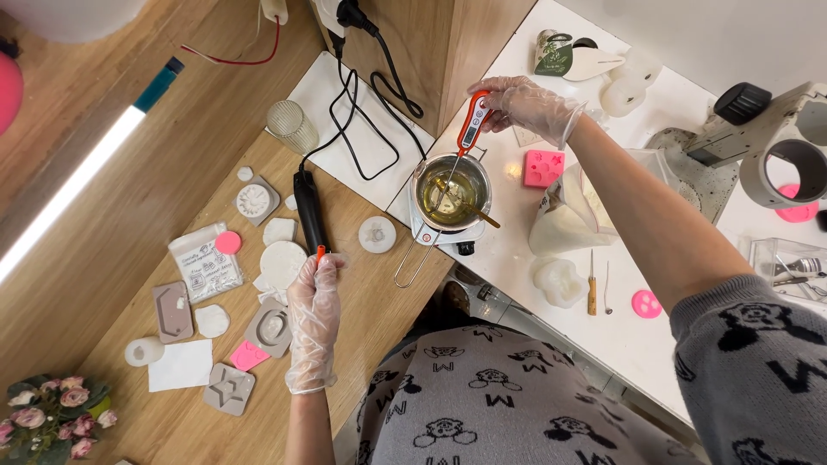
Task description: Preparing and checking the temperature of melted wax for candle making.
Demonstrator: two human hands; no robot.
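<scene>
A: Right hand [527,105] up at one o'clock, gloved, fingers pinched on the orange probe thermometer [473,122].

B: Probe angled down into the small metal pot [451,191], tip in yellow liquid. Looks like a wooden stick [479,212] lying in there too, poking out over the rim toward four o'clock.

A: Pot sitting on a small hot plate [439,236] on the white table [551,310], near dead centre. Wire handle [413,262] hanging off toward seven o'clock.

B: Left hand [312,323] down at seven o'clock, also gloved. Fingers curled round the orange end of a black corded tool [309,210] lying on the wooden table [129,207].

A: Cable [362,103] running from that tool up to a plug at twelve o'clock.

B: Scattered at eight and nine o'clock: grey moulds [228,388], white cast discs [282,262], a pink heart piece [248,354], a small clear packet [205,262].

A: Right of the pot, at three o'clock: pink square mould [543,168], then a bag of white flakes [564,215] just beside it.

B: Below that bag, a white lump [560,282], a wooden-handled pick [592,284], a pink round piece [646,303].

A: Flowers [53,413] tucked in at the eight o'clock corner.
</scene>
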